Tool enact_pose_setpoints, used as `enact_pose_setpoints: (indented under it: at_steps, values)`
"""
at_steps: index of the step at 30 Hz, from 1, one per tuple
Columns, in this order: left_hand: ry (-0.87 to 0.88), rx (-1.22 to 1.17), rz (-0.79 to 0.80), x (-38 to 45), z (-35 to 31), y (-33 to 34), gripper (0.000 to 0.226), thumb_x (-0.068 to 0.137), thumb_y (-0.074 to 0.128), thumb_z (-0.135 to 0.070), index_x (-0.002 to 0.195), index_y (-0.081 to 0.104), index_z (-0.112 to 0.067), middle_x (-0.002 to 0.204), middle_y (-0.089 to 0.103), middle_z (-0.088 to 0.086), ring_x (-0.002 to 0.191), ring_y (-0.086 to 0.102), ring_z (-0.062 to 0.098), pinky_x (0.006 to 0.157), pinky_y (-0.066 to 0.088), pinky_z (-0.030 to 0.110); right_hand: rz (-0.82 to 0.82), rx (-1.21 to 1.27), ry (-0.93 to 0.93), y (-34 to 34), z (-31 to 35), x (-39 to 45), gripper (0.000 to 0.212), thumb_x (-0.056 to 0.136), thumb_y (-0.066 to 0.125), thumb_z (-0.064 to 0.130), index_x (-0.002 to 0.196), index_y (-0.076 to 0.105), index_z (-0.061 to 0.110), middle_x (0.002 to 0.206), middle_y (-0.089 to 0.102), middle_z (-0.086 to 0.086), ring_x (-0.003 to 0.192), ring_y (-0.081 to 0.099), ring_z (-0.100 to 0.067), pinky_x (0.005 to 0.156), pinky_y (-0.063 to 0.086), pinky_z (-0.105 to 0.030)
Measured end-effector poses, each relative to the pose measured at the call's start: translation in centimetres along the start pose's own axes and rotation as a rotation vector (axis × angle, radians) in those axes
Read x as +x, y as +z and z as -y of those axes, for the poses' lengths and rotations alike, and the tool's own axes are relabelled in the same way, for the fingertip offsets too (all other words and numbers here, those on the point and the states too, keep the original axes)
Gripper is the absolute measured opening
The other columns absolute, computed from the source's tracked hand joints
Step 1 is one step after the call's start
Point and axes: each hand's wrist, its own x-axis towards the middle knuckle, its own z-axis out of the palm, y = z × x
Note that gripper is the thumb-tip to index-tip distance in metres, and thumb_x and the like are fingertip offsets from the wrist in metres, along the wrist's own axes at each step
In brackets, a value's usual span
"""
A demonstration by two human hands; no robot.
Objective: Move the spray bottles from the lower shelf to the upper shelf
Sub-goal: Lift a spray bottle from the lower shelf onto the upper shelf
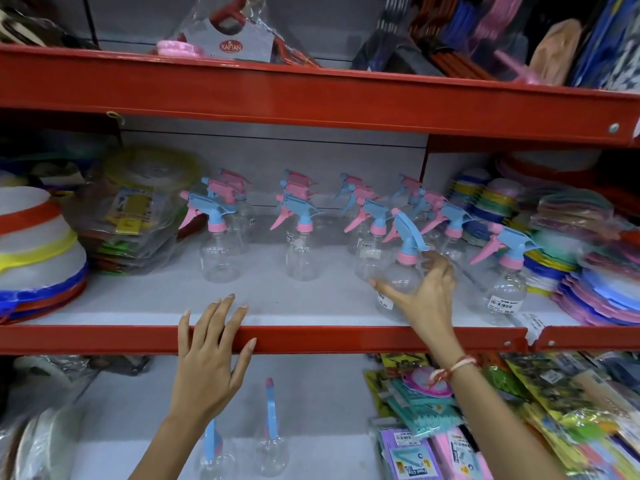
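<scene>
Several clear spray bottles with blue and pink trigger heads stand in rows on the upper shelf (138,306), which has a red front edge. My right hand (427,296) grips one clear spray bottle (401,282) near the shelf's front, tilted a little, thumb on its left side and fingers around the right. Another spray bottle (504,285) stands just to its right. My left hand (207,362) is empty with fingers spread, its fingertips over the red shelf edge. On the lower shelf (311,393) two spray bottles remain, one (272,445) upright and one (213,455) partly behind my left forearm.
Stacked plastic lids with coloured rims (38,251) sit at the left of the upper shelf, bagged goods (138,216) beside them, and stacks of colourful plates (595,271) at the right. Packaged items (450,427) fill the right of the lower shelf. A higher red shelf (311,91) overhangs.
</scene>
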Motion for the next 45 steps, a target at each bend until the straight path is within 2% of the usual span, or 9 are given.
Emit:
enact_pose_setpoints:
  at_steps: [6, 11, 16, 26, 30, 34, 37, 41, 45]
  values:
    - [-0.001, 0.008, -0.029, 0.0, -0.3, -0.2, 0.054, 0.096, 0.038, -0.044, 0.139, 0.049, -0.014, 0.146, 0.051, 0.014, 0.136, 0.04, 0.03, 0.119, 0.014, 0.053, -0.043, -0.042, -0.033, 0.5, -0.5, -1.0, 0.076, 0.062, 0.087, 0.042, 0.113, 0.044, 0.004, 0.111, 0.049, -0.011, 0.105, 0.051, -0.033, 0.088, 0.044, -0.041]
    - [-0.015, 0.009, -0.043, -0.1, -0.5, -0.1, 0.055, 0.098, 0.034, -0.047, 0.139, 0.05, -0.014, 0.145, 0.052, 0.014, 0.135, 0.041, 0.031, 0.12, 0.013, 0.052, 0.217, 0.193, 0.008, -0.8, -1.5, -0.3, 0.07, 0.07, 0.085, 0.033, 0.121, 0.039, 0.019, 0.123, 0.051, -0.002, 0.114, 0.053, -0.022, 0.091, 0.049, -0.04]
    - [-0.024, 0.01, -0.033, 0.0, -0.6, -0.2, 0.057, 0.099, 0.03, -0.049, 0.138, 0.05, -0.013, 0.145, 0.052, 0.015, 0.135, 0.041, 0.031, 0.12, 0.012, 0.052, 0.389, 0.232, -0.008, -3.2, -2.5, 0.8, 0.068, 0.078, 0.078, 0.023, 0.135, 0.041, 0.019, 0.136, 0.044, 0.0, 0.117, 0.052, -0.017, 0.08, 0.043, -0.013]
    - [-0.018, 0.026, 0.0, -0.1, -0.4, -0.4, 0.056, 0.096, 0.037, -0.046, 0.138, 0.052, -0.013, 0.145, 0.053, 0.013, 0.135, 0.04, 0.029, 0.12, 0.013, 0.052, 0.448, 0.193, -0.023, -3.2, -3.8, 1.2, 0.074, 0.086, 0.069, 0.023, 0.148, 0.03, 0.02, 0.152, 0.034, -0.006, 0.131, 0.049, -0.023, 0.099, 0.039, -0.025]
    - [0.026, 0.067, -0.01, -0.1, 0.0, -0.7, 0.057, 0.096, 0.037, -0.047, 0.141, 0.05, -0.014, 0.15, 0.048, 0.012, 0.137, 0.041, 0.029, 0.117, 0.02, 0.057, 0.354, 0.175, -0.024, -3.3, -3.1, 0.0, 0.083, 0.084, 0.073, 0.03, 0.149, 0.022, 0.034, 0.156, 0.028, -0.001, 0.142, 0.033, -0.02, 0.11, 0.036, -0.038]
    - [0.037, 0.1, -0.06, 0.0, 1.0, -1.1, 0.057, 0.097, 0.038, -0.046, 0.143, 0.048, -0.013, 0.152, 0.045, 0.013, 0.139, 0.041, 0.03, 0.118, 0.017, 0.061, -0.072, 0.127, -0.203, -2.5, -0.6, -4.0, 0.063, 0.084, 0.072, 0.022, 0.139, 0.042, 0.025, 0.135, 0.041, -0.002, 0.128, 0.045, -0.026, 0.104, 0.044, -0.048]
    - [0.064, 0.126, -0.074, 0.1, 2.1, -1.2, 0.057, 0.098, 0.038, -0.046, 0.144, 0.047, -0.012, 0.154, 0.043, 0.012, 0.14, 0.041, 0.03, 0.118, 0.016, 0.063, -0.217, 0.127, -0.314, -0.8, 1.4, -7.9, 0.043, 0.082, 0.069, 0.013, 0.123, 0.055, 0.009, 0.119, 0.052, -0.013, 0.109, 0.053, -0.028, 0.091, 0.049, -0.043]
    - [0.069, 0.142, -0.086, 0.0, 3.3, -1.3, 0.056, 0.1, 0.039, -0.044, 0.145, 0.046, -0.011, 0.156, 0.041, 0.011, 0.142, 0.04, 0.03, 0.119, 0.014, 0.064, -0.155, 0.165, -0.388, 3.1, 2.3, -13.5, 0.023, 0.085, 0.066, 0.01, 0.107, 0.063, 0.004, 0.105, 0.058, -0.01, 0.099, 0.054, -0.019, 0.085, 0.048, -0.03]
    - [0.06, 0.16, -0.072, -0.3, 5.0, -1.2, 0.055, 0.101, 0.036, -0.045, 0.146, 0.044, -0.014, 0.156, 0.04, 0.011, 0.143, 0.04, 0.031, 0.119, 0.013, 0.064, 0.159, 0.181, -0.331, 8.2, 1.5, -19.3, 0.027, 0.085, 0.062, 0.021, 0.11, 0.061, 0.009, 0.105, 0.062, -0.003, 0.098, 0.055, -0.01, 0.081, 0.05, -0.03]
